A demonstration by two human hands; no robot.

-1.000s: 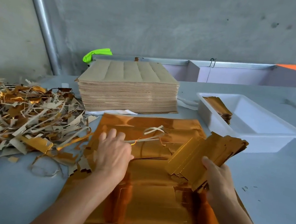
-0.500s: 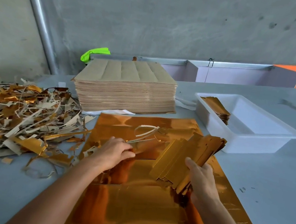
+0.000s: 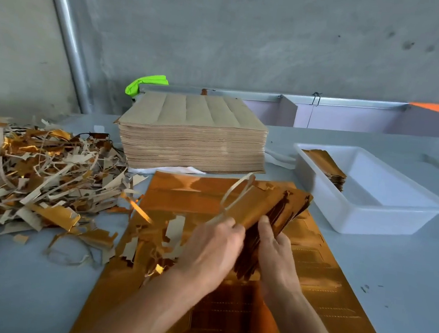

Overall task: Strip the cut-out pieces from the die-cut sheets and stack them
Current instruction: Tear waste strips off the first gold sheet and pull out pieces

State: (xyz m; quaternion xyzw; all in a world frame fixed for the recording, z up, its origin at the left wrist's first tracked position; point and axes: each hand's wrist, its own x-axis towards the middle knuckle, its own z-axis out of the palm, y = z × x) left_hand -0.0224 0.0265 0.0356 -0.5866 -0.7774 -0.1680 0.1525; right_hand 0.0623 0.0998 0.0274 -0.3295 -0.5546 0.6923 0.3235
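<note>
A gold foil die-cut sheet (image 3: 316, 293) lies flat on the table in front of me. Above it, both hands hold a bundle of gold cut-out pieces (image 3: 275, 213) tilted up on edge. My left hand (image 3: 212, 249) grips the bundle's left side along with a thin looped waste strip (image 3: 233, 195). My right hand (image 3: 275, 253) grips its right side from below. A tall stack of brown sheets (image 3: 192, 133), backs up, stands behind. More gold cut-outs (image 3: 326, 166) are stacked in the white tray (image 3: 386, 219).
A big heap of gold and grey waste strips (image 3: 36, 174) covers the table's left side, with loose scraps (image 3: 91, 239) near the foil sheet. A green object (image 3: 145, 84) lies behind the brown stack. A concrete wall and metal pipe (image 3: 69, 36) rise behind.
My left hand left the foil sheet and joined the right on the bundle, carrying a waste strip up with it. The bundle moved left and tipped more upright.
</note>
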